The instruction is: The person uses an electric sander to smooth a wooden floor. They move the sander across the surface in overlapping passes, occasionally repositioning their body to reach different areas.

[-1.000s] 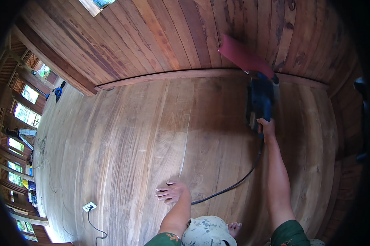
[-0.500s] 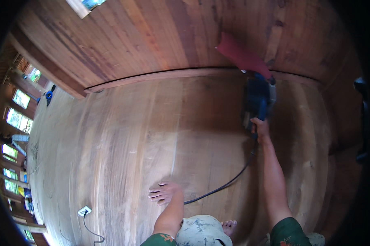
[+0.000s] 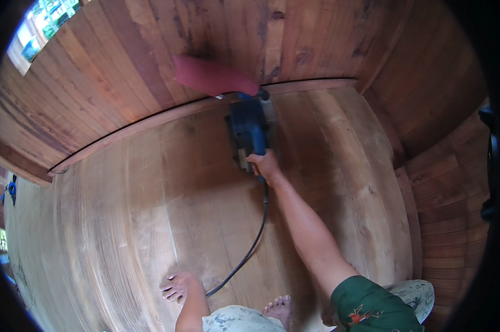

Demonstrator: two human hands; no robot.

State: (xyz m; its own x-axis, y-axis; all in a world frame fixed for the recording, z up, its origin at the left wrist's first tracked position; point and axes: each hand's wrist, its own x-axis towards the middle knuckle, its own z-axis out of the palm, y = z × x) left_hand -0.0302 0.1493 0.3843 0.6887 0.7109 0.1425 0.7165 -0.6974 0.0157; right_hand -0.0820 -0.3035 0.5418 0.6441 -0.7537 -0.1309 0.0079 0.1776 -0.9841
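Observation:
My right hand [image 3: 263, 164] is wrapped round the rear handle of a blue belt sander [image 3: 250, 124]. The sander rests on the wooden floor [image 3: 131, 227], its front close to the foot of the plank wall. From its front a red dust bag [image 3: 214, 77] sticks out to the left, over the baseboard. A black cord [image 3: 249, 257] runs from the handle back towards my left arm. My left hand [image 3: 178, 286] lies flat on the floor at the lower left, fingers spread, with nothing in it. The sander's underside is hidden.
A plank wall [image 3: 228, 33] with a baseboard [image 3: 150, 119] crosses the far side. Another wooden wall [image 3: 421, 83] meets it on the right. My bare foot [image 3: 278, 310] is on the floor near the cord. A blue item [image 3: 12, 188] lies far left.
The view has turned right, so the right-hand wall shows more and the white socket strip has left the picture. My right hand keeps its hold on the sander; my left hand stays flat.

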